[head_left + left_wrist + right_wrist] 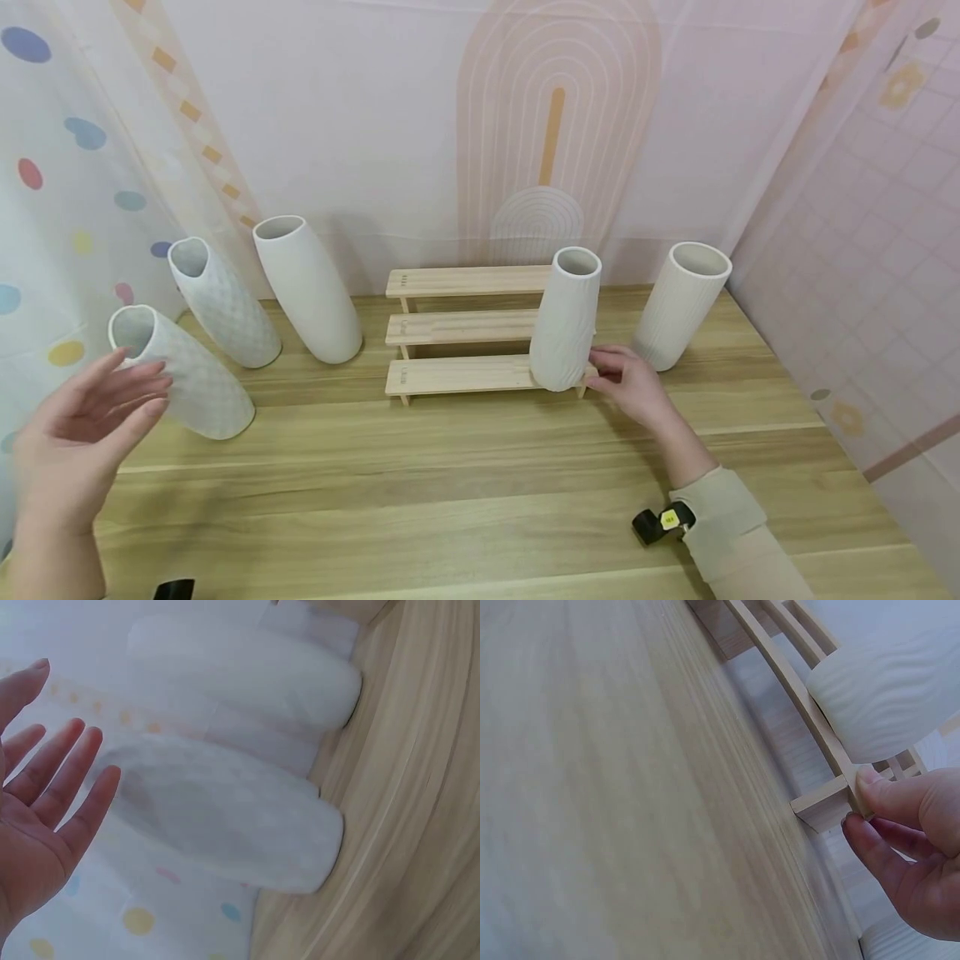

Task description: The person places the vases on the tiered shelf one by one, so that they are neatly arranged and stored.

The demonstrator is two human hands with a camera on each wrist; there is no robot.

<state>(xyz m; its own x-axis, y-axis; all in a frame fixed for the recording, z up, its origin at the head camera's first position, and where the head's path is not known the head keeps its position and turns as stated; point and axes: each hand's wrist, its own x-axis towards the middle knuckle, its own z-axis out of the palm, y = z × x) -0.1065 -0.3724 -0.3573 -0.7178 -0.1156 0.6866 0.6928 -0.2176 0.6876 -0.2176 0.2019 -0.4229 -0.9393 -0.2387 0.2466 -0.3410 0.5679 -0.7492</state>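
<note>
A three-step wooden display stand point(457, 377) stands on the table, with a white wavy-ribbed vase point(564, 325) upright on the right end of its lowest step. With thumb above and fingers below, my right hand point(633, 387) pinches that step's right end, just beside the vase; the right wrist view shows the thumb on the wooden step point(832, 746). My left hand point(82, 442) is raised in front of a white diamond-textured vase point(198, 383). Its fingers are spread and relaxed, with nothing in them, and a gap to the vase point(232, 817) shows in the left wrist view.
Behind the left hand stand another textured vase point(232, 312) and a smooth white vase point(311, 292). A ribbed white vase point(678, 312) stands right of the stand. Patterned curtains point(360, 125) hang behind and on both sides of the wooden table point(420, 492).
</note>
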